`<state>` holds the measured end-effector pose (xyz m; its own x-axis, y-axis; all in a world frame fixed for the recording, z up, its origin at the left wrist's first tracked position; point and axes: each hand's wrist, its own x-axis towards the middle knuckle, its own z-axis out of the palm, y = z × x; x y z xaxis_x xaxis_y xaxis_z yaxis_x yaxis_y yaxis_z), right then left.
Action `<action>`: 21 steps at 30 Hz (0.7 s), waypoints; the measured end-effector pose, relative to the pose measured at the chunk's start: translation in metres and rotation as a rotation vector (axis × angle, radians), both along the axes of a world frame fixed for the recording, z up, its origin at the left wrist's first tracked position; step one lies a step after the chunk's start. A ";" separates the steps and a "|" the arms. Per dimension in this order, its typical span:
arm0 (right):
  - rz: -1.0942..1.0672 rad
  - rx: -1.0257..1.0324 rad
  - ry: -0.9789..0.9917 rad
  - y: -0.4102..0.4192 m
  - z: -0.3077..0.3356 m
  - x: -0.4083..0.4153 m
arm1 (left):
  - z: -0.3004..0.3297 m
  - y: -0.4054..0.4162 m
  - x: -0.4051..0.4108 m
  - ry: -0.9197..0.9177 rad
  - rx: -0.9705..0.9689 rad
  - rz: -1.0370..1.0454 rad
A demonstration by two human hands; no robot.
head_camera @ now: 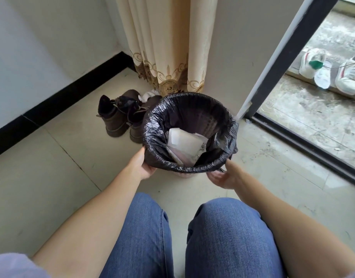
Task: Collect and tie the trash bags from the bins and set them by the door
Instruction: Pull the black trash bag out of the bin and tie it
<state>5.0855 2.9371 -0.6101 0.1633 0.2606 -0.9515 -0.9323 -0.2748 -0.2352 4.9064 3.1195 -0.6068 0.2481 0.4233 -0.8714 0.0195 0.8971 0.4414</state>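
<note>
At the bottom of the frame, two knees [184, 237] in blue jeans point up toward the centre, with bare forearms reaching forward on either side. Just beyond them, the left hand [142, 166] cups the lower left rim of a black trash bag [152, 125], its grip closed on the folded-over plastic. The right hand [222, 176] meets the lower right rim, fingers curled under the plastic edge; how firmly that grip holds cannot be told. The bag lines a round bin [184, 175] at the centre of the frame, standing on a pale tiled floor [52, 177]; only a pale sliver of the bin shows below the bag. Inside lies white paper waste [184, 141]. Just left of the bin sit dark boots [116, 115]. Behind it, a cream curtain [166, 47] hangs at top centre. At upper right, a dark door frame [288, 57] slants, with white sneakers [332, 69] outside.
</note>
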 end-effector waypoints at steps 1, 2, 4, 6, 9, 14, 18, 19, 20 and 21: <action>-0.048 0.012 -0.008 0.002 0.002 0.000 | 0.000 -0.001 0.000 -0.006 0.015 0.022; -0.085 0.013 -0.034 0.003 0.004 0.000 | 0.000 -0.002 0.000 -0.025 0.024 0.054; -0.156 0.012 -0.122 0.004 0.006 0.005 | 0.004 -0.001 0.000 -0.105 0.028 0.154; -0.270 0.025 -0.214 0.004 0.008 0.012 | 0.008 0.002 -0.001 -0.180 0.026 0.267; -0.443 -0.048 -0.405 0.000 0.020 0.019 | 0.017 0.008 -0.007 -0.231 0.023 0.399; -0.446 0.015 -0.702 0.007 0.055 0.027 | 0.033 0.009 -0.015 -0.397 0.027 0.453; -0.330 0.083 -0.826 0.018 0.074 0.035 | 0.044 0.016 -0.009 -0.441 0.045 0.394; -0.297 0.097 -0.827 0.019 0.075 0.037 | 0.047 0.017 -0.008 -0.419 0.046 0.355; -0.267 0.106 -0.807 0.020 0.075 0.039 | 0.050 0.017 -0.005 -0.389 0.041 0.312; -0.238 0.105 -0.769 0.020 0.075 0.040 | 0.053 0.016 -0.003 -0.361 0.038 0.265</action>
